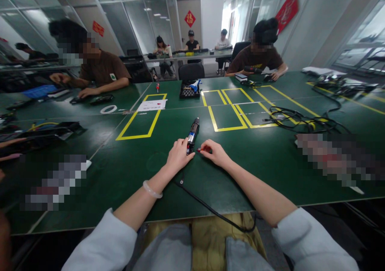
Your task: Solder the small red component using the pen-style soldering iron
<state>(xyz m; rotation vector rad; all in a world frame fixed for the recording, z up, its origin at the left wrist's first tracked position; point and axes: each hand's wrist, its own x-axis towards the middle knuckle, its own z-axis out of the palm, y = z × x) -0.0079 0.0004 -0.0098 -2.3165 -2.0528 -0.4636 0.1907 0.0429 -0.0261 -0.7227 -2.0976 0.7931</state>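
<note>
My left hand (178, 155) is closed around the lower part of a slim black power tool that looks like an electric screwdriver (194, 129). The tool lies on the green table, its narrow tip pointing away from me, and silver and blue parts show along its body. Just right of it, my right hand (217, 153) pinches a small red piece (199, 150), too small to name. Below my hands a black cable (207, 210) runs over the table edge. A small ring-shaped end (181, 181) lies by it; whether the cable joins the tool is hidden.
Yellow tape outlines (230, 130) mark the table (168, 198). Beyond the tool stands a black parts tray (189, 96) with a blue item (196, 86) on it. Coiled black cables (282, 116) lie right; a white tape roll (108, 109) lies left. Other people sit around.
</note>
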